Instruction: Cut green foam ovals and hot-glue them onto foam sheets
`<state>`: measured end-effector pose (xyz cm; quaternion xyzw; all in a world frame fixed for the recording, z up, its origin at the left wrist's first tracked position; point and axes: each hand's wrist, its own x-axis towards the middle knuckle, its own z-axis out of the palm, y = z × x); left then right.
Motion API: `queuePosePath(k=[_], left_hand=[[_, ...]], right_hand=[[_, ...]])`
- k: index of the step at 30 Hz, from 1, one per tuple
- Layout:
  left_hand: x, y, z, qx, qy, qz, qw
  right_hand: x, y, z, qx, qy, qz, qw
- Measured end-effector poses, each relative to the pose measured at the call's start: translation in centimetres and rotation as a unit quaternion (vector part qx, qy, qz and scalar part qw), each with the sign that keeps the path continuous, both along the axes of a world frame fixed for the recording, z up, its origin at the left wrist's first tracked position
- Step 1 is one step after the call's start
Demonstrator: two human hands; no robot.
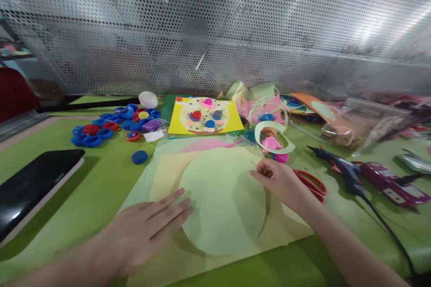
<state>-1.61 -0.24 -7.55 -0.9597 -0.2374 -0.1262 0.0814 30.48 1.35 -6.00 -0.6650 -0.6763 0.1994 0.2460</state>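
Observation:
A large pale green paper circle (222, 206) lies on cream and light green paper sheets (161, 260) in front of me. My left hand (151, 228) rests flat, fingers stretched out, its fingertips at the circle's left edge. At the upper right of the circle is my right hand (271, 174), its fingers curled and pressed together. Whether they hold the paper's edge is too small to tell. Behind the sheets sits a yellow card (173, 121) decorated with coloured caps on a round shape.
Blue and red bottle caps (92, 140) cluster at the back left, near a black phone (40, 184). Pale green paper rings (291, 145), red-handled scissors (311, 184), a glue gun (350, 172) with its cord, and a purple power strip (392, 184) lie right. A perforated metal panel (215, 18) stands behind.

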Motion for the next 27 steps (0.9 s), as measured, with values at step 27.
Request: queuePosePath(k=[27], left_hand=[[0.7,4.8,-0.8,-0.016,0.02,0.079,0.997]], right_hand=[[-1.5,-3.3,0.7,-0.015,-0.135,0.146,0.98]])
